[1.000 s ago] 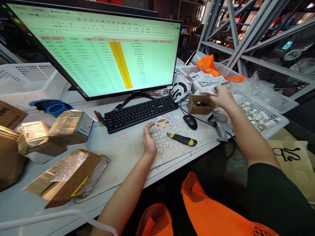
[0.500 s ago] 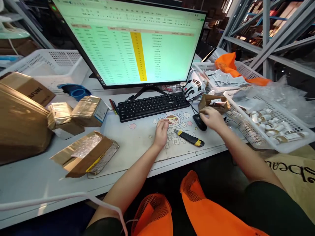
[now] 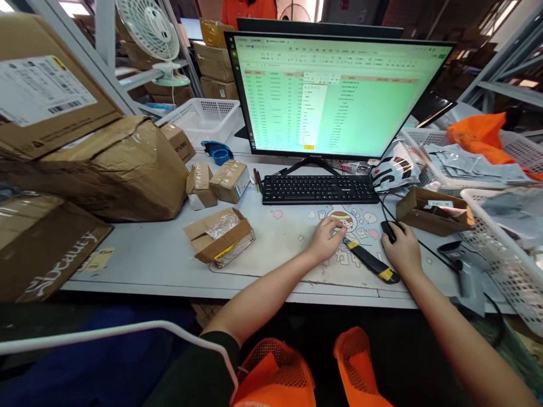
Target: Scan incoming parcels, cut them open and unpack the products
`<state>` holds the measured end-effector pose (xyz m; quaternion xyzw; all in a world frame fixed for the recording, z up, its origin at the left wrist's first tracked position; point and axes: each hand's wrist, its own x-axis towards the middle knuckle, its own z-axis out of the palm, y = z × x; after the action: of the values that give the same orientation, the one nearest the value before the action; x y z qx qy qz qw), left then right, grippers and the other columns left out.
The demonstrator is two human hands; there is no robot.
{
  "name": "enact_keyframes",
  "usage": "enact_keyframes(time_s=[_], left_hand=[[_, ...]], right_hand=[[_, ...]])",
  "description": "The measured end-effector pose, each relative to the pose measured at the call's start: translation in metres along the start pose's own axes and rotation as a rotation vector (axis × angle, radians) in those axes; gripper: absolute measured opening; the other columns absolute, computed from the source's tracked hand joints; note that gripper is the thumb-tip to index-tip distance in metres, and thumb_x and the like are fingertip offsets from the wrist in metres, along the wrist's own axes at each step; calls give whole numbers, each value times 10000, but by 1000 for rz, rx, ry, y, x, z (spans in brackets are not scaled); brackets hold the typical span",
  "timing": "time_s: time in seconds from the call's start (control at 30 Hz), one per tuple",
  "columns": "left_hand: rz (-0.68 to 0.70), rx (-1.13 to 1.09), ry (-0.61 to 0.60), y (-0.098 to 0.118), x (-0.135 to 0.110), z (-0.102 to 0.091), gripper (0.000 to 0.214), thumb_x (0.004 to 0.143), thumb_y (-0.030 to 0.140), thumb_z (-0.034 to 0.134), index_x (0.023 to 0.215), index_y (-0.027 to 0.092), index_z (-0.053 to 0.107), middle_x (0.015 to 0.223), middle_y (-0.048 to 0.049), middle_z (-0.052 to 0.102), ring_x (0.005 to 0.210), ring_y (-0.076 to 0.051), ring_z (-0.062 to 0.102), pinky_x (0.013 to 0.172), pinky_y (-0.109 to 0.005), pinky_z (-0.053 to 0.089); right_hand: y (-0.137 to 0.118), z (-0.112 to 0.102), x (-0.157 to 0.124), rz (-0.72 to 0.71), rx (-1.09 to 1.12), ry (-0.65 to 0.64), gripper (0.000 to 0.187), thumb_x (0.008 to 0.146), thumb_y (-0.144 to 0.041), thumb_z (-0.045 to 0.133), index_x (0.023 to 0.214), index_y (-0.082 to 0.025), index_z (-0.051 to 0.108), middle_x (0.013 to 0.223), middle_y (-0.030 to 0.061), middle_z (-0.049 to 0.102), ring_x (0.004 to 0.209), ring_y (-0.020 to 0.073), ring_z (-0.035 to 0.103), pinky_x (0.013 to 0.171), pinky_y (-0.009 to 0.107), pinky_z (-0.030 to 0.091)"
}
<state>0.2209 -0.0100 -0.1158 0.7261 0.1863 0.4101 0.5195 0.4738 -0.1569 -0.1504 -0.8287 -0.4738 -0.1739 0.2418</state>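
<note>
Head: right hand [image 3: 404, 252] around smooth, rounded mouse [image 3: 388, 230]; left hand [image 3: 326, 239] bare, loosely half-curled beside slim cutter [image 3: 370, 260].

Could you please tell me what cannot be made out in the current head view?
All in the head view:
- Mouse: largely hidden by the right hand.
- Left hand: palm turned from the camera, so anything beneath it is hidden.
- Monitor: its text is too small and blurred to read.
- Open carton: clear plastic covers its bottom.
- Front right basket: cut off by the right edge.
</note>
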Motion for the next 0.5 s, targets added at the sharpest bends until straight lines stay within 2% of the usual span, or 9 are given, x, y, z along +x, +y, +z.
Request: enact_keyframes(time_s=[0.33, 0.5], left_hand=[[46, 113, -50, -1, -2, -1, 146, 1008, 311, 632, 965, 199, 716, 1132, -104, 712, 1156, -256, 672, 1075, -425, 537], [137, 169, -52, -6, 2, -5, 169, 1012, 312, 618, 974, 180, 717, 1103, -123, 715, 1120, -266, 686, 1025, -437, 557]], right_hand=[[4, 7, -1, -36, -10, 35, 499, 940, -370, 550, 1316, -107, 747, 1397, 240, 650, 1293, 378, 628, 1125, 559, 526], [-3, 2, 0, 23, -41, 1, 569, 934, -396, 539, 1399, -110, 699, 1455, 234, 625, 1295, 377, 629, 1096, 536, 534]])
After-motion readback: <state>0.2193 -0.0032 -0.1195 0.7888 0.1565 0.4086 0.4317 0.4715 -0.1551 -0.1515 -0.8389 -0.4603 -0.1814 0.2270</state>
